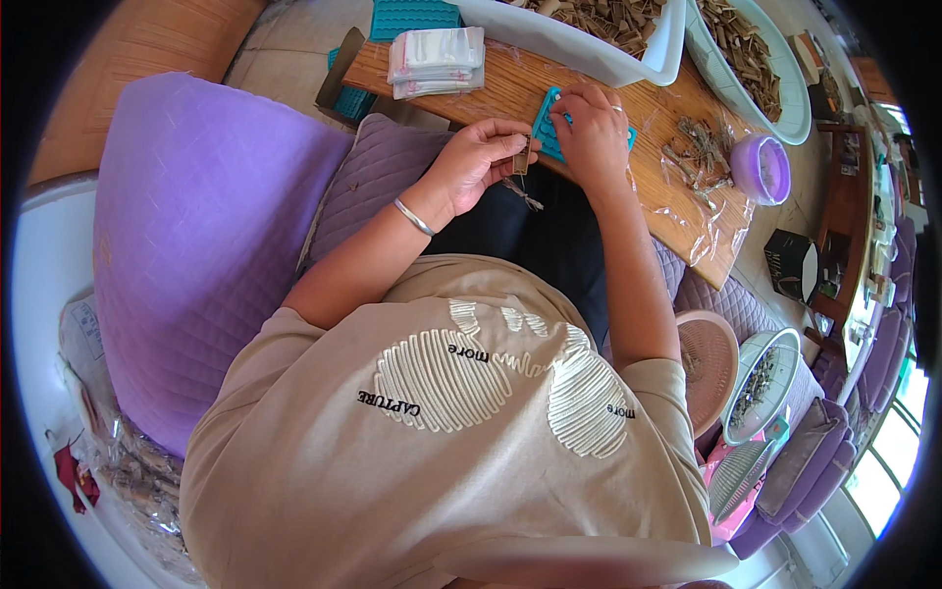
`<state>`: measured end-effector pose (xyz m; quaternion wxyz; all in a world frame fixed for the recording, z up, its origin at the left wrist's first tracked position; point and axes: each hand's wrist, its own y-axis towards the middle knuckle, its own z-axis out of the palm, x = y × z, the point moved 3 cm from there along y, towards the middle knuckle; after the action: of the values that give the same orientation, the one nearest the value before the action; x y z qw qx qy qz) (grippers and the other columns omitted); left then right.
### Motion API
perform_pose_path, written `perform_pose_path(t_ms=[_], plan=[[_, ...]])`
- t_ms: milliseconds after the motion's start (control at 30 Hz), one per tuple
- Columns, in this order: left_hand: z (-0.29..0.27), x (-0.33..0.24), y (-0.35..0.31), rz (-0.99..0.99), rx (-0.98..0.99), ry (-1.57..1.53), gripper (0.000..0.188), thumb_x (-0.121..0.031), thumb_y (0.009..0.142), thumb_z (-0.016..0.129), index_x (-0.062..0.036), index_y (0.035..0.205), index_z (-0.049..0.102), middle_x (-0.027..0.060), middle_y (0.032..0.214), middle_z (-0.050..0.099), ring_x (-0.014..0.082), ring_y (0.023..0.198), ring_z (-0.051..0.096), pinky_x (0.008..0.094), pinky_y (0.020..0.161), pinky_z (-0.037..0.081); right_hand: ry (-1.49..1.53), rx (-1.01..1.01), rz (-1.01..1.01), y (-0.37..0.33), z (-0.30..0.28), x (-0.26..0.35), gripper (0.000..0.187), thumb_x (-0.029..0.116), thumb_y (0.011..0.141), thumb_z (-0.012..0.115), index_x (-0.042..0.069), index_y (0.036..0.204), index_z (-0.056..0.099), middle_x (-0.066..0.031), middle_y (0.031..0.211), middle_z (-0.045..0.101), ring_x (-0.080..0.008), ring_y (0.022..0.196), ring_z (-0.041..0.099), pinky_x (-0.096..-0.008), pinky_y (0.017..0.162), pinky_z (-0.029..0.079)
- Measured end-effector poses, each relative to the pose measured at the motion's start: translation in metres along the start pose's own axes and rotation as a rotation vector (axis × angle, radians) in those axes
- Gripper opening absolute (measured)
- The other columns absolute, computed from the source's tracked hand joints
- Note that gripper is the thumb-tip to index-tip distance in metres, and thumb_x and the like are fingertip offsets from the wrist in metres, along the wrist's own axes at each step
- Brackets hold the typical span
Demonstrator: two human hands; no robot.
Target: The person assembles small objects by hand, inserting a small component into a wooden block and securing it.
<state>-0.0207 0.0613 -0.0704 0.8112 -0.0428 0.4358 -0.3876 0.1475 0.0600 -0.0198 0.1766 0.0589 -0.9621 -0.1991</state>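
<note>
My left hand [473, 165], with a silver bangle at the wrist, is closed in a pinch. Between its thumb and fingers sits a small flat brown piece [520, 162], and a thin dark strand with a pale tuft [523, 193] hangs below it. My right hand [596, 133] rests over a teal tray with small hollows [546, 135] at the table's near edge. Its fingers are bent down and drawn together on the tray. Whatever they pinch, if anything, is hidden beneath them.
The wooden table [530, 74] bears stacked clear packets [437, 59], a white bin of brown pieces [672, 49], a pale green basket [797, 108], a bundle of strands [699, 152] and a purple tub [760, 172]. More baskets [726, 368] stand at my right. A purple quilted cushion [196, 245] is at left.
</note>
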Motion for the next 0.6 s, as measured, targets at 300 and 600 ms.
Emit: perform_pose_path(t_ms=[300, 600], plan=[[-0.003, 0.004, -0.001, 0.027, 0.072, 0.009, 0.024, -0.013, 0.091, 0.062, -0.0058, 0.114, 0.060, 0.0032, 0.101, 0.066, 0.0108, 0.093, 0.063, 0.0249, 0.080, 0.052, 0.282, -0.197, -0.072, -0.030, -0.013, 0.035, 0.015, 0.006, 0.071, 0.071, 0.007, 0.083, 0.063, -0.0069, 0.095, 0.061, -0.0297, 0.088, 0.056, -0.0404, 0.078, 0.044], [0.015, 0.005, -0.015, 0.105, 0.034, 0.249, 0.021, -0.012, 0.090, 0.062, -0.0026, 0.110, 0.060, 0.0038, 0.100, 0.066, 0.0094, 0.090, 0.062, 0.0237, 0.077, 0.049, 0.363, -0.145, -0.012, -0.050, -0.021, 0.033, 0.013, 0.003, 0.073, 0.067, 0.006, 0.084, 0.061, -0.0085, 0.096, 0.061, -0.0306, 0.090, 0.056, -0.0410, 0.080, 0.043]])
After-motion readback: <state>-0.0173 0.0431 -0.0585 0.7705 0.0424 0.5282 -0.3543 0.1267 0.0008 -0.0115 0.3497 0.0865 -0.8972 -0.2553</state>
